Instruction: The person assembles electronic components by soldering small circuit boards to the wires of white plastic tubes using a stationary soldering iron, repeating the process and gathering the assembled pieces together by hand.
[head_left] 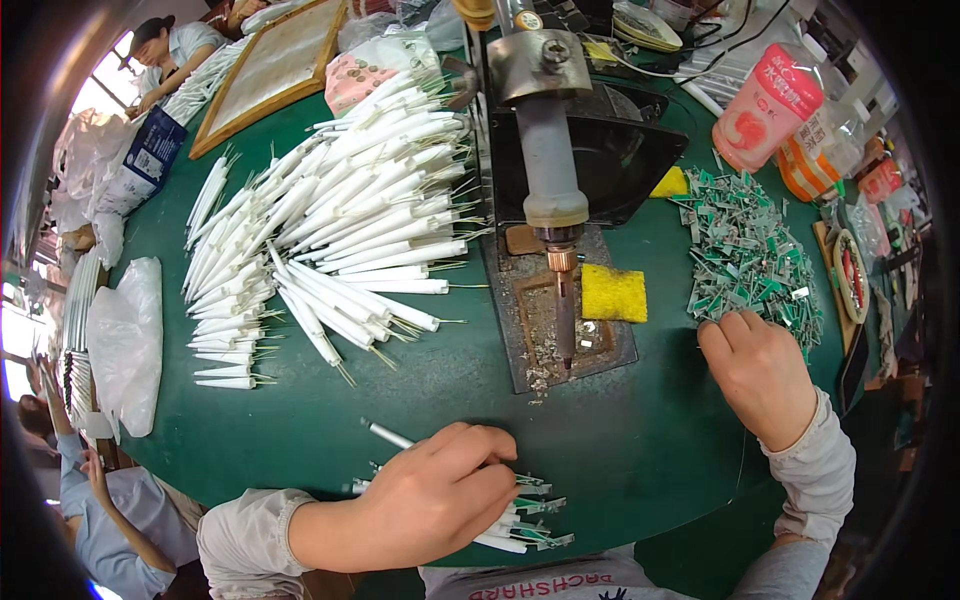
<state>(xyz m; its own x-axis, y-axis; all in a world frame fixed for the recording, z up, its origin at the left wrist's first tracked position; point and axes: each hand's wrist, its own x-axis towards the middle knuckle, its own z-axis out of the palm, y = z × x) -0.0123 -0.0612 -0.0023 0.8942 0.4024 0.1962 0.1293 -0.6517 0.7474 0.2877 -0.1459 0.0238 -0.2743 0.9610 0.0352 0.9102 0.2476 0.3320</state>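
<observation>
1. Left hand [435, 500]: fingers curled, palm down, over a small bunch [505, 532] of white tubes at the near table edge. One tube [388, 435] projects from behind the hand toward the upper left. The fingertips are largely hidden; whether a tube is gripped cannot be told.

2. Right hand [757, 375]: fingers bent and drawn together at the near edge of the board pile [750, 255]. Whether a board is pinched cannot be told.

3. Bunch: lies under and just beside the left hand. Green boards show at its right-hand ends.

4. Iron [555, 175]: mounted upright between the two hands, beyond them, tip pointing down over the tray [508, 335]. Neither hand touches it. A yellow sponge [613, 293] lies beside the tip.

5. Tube pile [370, 215]: at the left of the table [650, 460], wire leads protruding from the ends, well apart from the right hand.

6. Step in hand (judgement): picking a board with the right hand while the left attends to the tubes.

7. Next move (judgement): requires separating a single board from the tangle, a secure finger-and-thumb pinch, and alignment with a tube's leads clear of the tip.
</observation>
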